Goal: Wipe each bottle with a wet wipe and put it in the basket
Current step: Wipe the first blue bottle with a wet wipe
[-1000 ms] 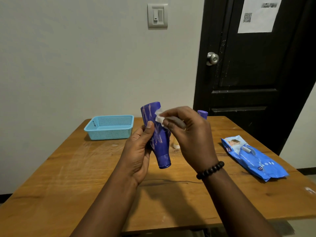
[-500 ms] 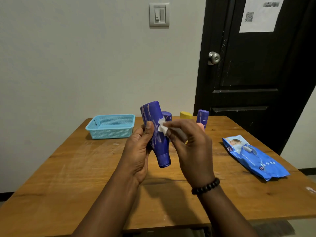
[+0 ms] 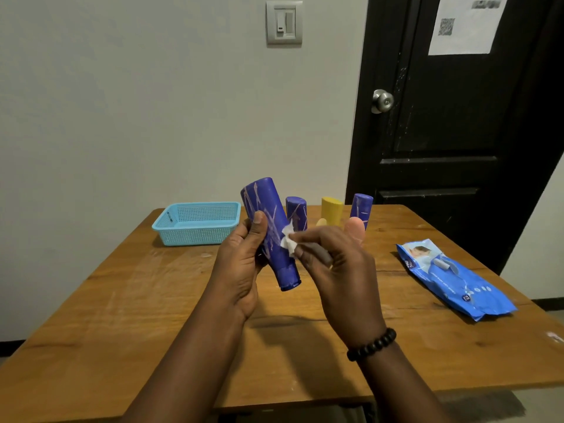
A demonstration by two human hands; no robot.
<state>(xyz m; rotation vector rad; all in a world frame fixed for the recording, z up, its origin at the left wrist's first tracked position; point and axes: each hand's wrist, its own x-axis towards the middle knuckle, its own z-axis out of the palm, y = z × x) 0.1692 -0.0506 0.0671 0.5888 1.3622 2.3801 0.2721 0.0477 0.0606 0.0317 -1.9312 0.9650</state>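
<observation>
My left hand [image 3: 241, 267] grips a blue bottle [image 3: 268, 227] with pale streaks, held upside down above the table, cap end lowest. My right hand [image 3: 338, 270] pinches a small white wet wipe [image 3: 288, 243] and presses it against the bottle's side. Behind my hands stand a second blue bottle [image 3: 296, 212], a yellow bottle [image 3: 331, 209], a third blue bottle [image 3: 361, 206] and a peach-coloured bottle [image 3: 354, 227], partly hidden. A light blue mesh basket [image 3: 195, 222] sits at the table's far left with nothing visible in it.
A blue pack of wet wipes [image 3: 454, 279] lies on the right side of the wooden table [image 3: 152, 315]. A black door [image 3: 451, 117] with a round knob stands behind the table at the right; a pale wall is at the left.
My right hand has slid the wipe down the bottle's side from near the top end toward the middle. The bottles behind have come into view.
</observation>
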